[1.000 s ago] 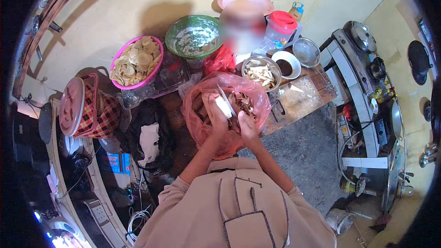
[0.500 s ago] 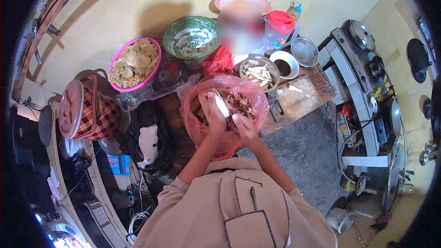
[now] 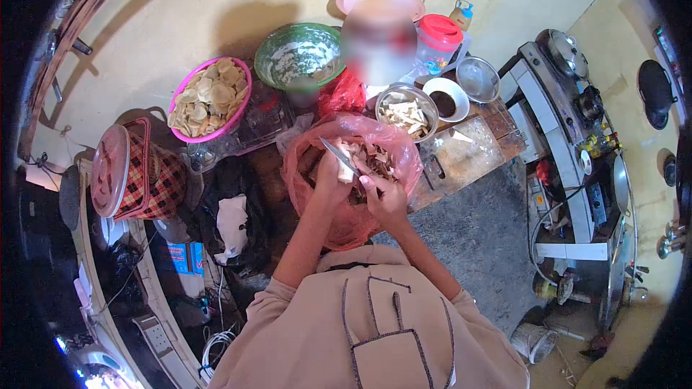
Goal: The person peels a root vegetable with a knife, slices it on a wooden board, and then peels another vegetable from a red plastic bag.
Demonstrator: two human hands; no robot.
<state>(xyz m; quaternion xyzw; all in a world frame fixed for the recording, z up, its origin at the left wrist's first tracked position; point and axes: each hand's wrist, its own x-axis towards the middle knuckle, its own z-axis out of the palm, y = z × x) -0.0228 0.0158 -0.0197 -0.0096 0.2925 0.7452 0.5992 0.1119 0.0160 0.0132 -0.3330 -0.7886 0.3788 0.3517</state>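
Over a pink plastic bag (image 3: 298, 202) of brown peels (image 3: 382, 161), my left hand (image 3: 330, 179) is closed around a pale, peeled root (image 3: 347, 173) that looks like cassava. My right hand (image 3: 387, 198) grips a knife (image 3: 336, 153), its handle mostly hidden by the fingers. The blade lies slanted across the root, pointing up and to the left. Just beyond the bag, a steel bowl (image 3: 432, 124) holds white cut pieces (image 3: 405, 117) of similar colour.
A pink basket (image 3: 244, 104) of pale round slices, a green basin (image 3: 268, 54) dusted white and a red-lidded jar (image 3: 440, 36) stand along the wall. A worn board (image 3: 461, 162) lies right of the bag, beside a white bowl (image 3: 461, 108) with dark contents. A stove (image 3: 551, 104) is farther right.
The knife has turned from lying along the root to slanting across its upper part. My right hand has turned and closed in towards my left hand, which still holds the root.
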